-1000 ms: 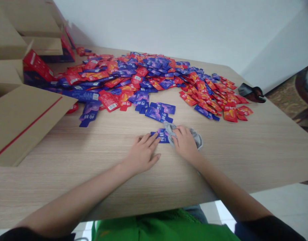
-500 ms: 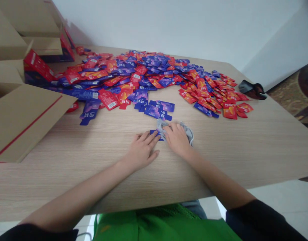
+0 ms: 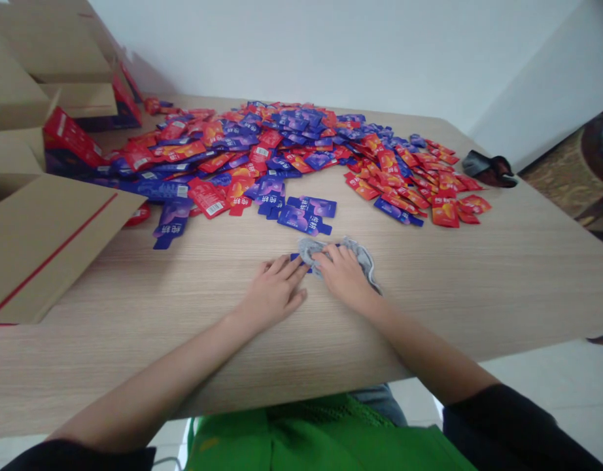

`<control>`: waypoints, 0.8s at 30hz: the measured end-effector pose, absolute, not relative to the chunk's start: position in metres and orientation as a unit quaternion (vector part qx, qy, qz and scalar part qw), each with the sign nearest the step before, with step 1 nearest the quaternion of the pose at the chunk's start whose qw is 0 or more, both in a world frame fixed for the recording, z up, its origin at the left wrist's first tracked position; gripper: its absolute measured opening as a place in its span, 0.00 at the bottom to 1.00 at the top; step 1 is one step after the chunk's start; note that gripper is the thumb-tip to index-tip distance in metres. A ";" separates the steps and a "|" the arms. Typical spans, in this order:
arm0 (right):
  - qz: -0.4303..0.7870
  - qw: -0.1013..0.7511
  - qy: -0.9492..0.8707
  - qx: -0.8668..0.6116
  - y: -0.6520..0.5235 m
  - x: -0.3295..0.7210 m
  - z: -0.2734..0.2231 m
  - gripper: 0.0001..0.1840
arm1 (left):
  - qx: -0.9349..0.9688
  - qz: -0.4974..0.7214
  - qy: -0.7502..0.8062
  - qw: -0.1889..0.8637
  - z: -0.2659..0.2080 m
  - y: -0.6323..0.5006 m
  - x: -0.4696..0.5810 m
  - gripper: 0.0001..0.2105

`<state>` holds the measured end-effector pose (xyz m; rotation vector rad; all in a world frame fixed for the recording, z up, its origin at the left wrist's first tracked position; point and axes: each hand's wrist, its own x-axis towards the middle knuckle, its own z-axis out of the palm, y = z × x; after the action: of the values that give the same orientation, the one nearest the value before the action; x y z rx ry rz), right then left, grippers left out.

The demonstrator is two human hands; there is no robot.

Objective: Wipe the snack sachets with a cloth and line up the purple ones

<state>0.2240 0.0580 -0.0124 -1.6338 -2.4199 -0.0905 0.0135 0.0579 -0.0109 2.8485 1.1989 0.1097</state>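
One blue pkt (image 3: 293, 257) is being pinned on the table (image 3: 478, 288) under the L hand's (image 3: 273, 290) flat, unclosed fingers; it's being partly covered by a grey cloth (image 3: 364, 260), bunched in the R hand's (image 3: 341, 271) grip, prob. mid-wipe. Which pkts are done isn't being shown; a big red/blue pile (image 3: 282, 140) is apparently being left for later. The table's L side is being taken up by open boxes (image 3: 61, 255); neither hand is being blocked.

On the pale wood-grain table (image 3: 443, 288), brown cardboard boxes (image 3: 61, 242) stand left of heaped flat red-and-blue packets (image 3: 294, 127); a crumpled grey cloth (image 3: 364, 256) lies before the packets.
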 end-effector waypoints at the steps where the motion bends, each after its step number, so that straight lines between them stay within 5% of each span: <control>1: -0.030 0.097 -0.817 -0.567 0.057 0.227 -0.015 0.14 | 0.920 0.034 0.390 0.027 -0.010 0.058 0.014 0.25; 6: -0.037 0.086 -0.732 -0.675 0.048 0.286 -0.020 0.14 | 0.925 0.033 0.376 0.046 0.004 0.069 0.017 0.22; 11: 0.013 0.222 -0.698 -0.681 0.039 0.314 -0.002 0.13 | 0.897 0.068 0.432 0.064 0.018 0.094 0.039 0.15; 17: 0.052 0.307 -0.681 -0.663 0.038 0.298 0.013 0.11 | 0.868 0.044 0.488 0.081 0.009 0.117 0.075 0.33; 22: 0.052 0.343 -0.677 -0.649 0.033 0.299 0.017 0.11 | 0.893 0.074 0.443 0.022 0.015 0.098 0.074 0.14; 24: 0.044 0.356 -0.671 -0.648 0.030 0.302 0.020 0.11 | 0.906 0.050 0.421 -0.003 0.016 0.081 0.065 0.14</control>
<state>0.3018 0.0302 0.0198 -1.6746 -1.7332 0.1144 0.0645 0.0807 0.0158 2.8513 1.3259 0.1562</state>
